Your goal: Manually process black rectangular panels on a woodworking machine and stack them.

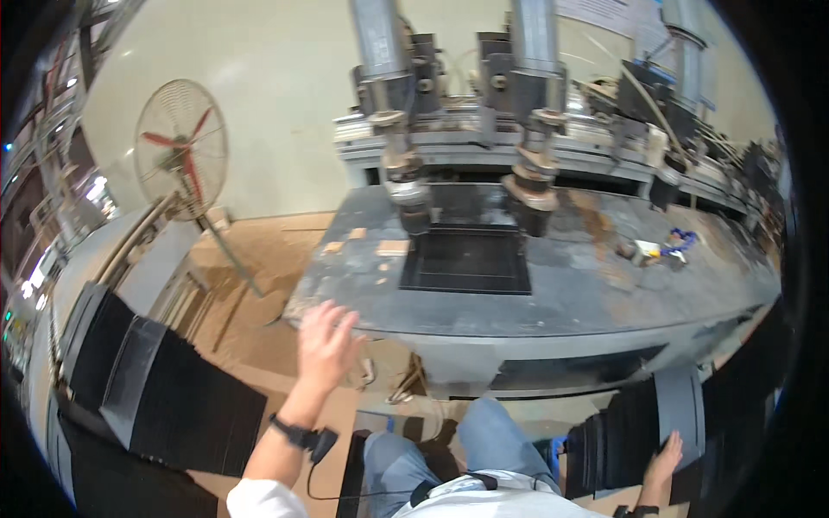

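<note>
My left hand point(325, 345) hangs in the air just short of the machine table's point(363, 302) left front edge, fingers apart and holding nothing. A dark wristband with a small corded device point(304, 437) is on that wrist. Low on the right, my right hand point(665, 459) rests with outstretched fingers against the grey face of a panel point(680, 406), beside a stack of black panels point(629, 436). On the table, a flat black rectangular panel point(466, 269) lies beneath two vertical machine heads point(408, 186) point(533, 186).
Stacks of black panels point(186, 393) stand at my left on brown board point(337, 423). A red-bladed fan point(181, 147) is at the back left. Wood scraps point(393, 248) lie left of the panel; a small fitting with blue coiled hose point(678, 242) sits at the table's right.
</note>
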A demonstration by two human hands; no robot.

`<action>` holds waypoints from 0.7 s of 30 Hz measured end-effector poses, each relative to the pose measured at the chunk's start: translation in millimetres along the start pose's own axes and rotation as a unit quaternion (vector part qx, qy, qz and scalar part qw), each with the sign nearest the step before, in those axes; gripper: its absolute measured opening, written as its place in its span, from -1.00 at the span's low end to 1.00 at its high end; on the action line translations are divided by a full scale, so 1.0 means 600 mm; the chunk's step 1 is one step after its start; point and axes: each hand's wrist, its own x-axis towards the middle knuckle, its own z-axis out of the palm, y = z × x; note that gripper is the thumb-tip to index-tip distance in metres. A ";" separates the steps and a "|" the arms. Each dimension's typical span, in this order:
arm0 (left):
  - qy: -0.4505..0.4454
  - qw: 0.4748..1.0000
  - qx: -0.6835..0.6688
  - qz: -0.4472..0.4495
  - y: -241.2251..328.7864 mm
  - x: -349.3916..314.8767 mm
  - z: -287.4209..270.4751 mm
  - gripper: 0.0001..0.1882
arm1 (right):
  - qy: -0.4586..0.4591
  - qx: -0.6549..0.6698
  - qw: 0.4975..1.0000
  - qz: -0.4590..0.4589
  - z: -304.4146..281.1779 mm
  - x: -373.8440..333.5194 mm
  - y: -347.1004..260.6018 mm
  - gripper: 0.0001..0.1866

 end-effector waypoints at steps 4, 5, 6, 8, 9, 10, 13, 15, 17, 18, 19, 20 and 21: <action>-0.100 0.989 -0.104 0.034 0.096 0.122 0.197 -0.50 | 0.097 0.081 0.992 -0.027 -0.115 -0.009 -0.006 -0.44; -0.130 0.986 -0.098 0.025 0.108 0.136 0.230 -0.47 | 0.123 0.108 0.986 -0.044 -0.165 -0.013 -0.012 -0.47; -0.222 0.971 -0.091 -0.002 0.107 0.141 0.267 -0.35 | 0.136 0.189 0.971 -0.051 -0.207 -0.013 -0.018 -0.47; -0.274 0.956 -0.096 -0.052 0.135 0.150 0.300 -0.25 | 0.169 0.272 0.942 -0.098 -0.258 -0.012 -0.038 -0.48; -0.271 0.958 -0.071 -0.058 0.149 0.155 0.303 -0.22 | 0.181 0.281 0.932 -0.140 -0.288 -0.010 -0.070 -0.49; -0.269 0.959 -0.071 -0.057 0.158 0.157 0.305 -0.22 | 0.164 0.284 0.928 -0.179 -0.319 -0.005 -0.108 -0.50; -0.200 0.972 -0.110 -0.052 0.169 0.136 0.285 -0.16 | 0.212 0.270 0.873 -0.347 -0.383 0.041 -0.260 -0.53; -0.194 0.972 -0.126 -0.029 0.181 0.098 0.233 -0.18 | 0.230 0.278 0.816 -0.452 -0.379 0.088 -0.373 -0.56; -0.140 0.983 -0.107 0.052 0.184 0.043 0.176 -0.25 | 0.217 0.308 0.778 -0.503 -0.352 0.119 -0.481 -0.56; -0.137 0.983 -0.101 0.072 0.179 0.010 0.150 -0.35 | 0.216 0.313 0.763 -0.524 -0.337 0.132 -0.528 -0.57; -0.117 0.986 -0.068 0.102 0.159 -0.031 0.128 -0.42 | 0.216 0.316 0.752 -0.536 -0.330 0.137 -0.579 -0.57; -0.140 0.981 -0.087 0.098 0.147 -0.058 0.089 -0.47 | 0.204 0.287 0.754 -0.555 -0.317 0.143 -0.613 -0.56; -0.115 0.983 -0.084 0.116 0.134 -0.083 0.042 -0.51 | 0.201 0.298 0.745 -0.562 -0.304 0.146 -0.650 -0.56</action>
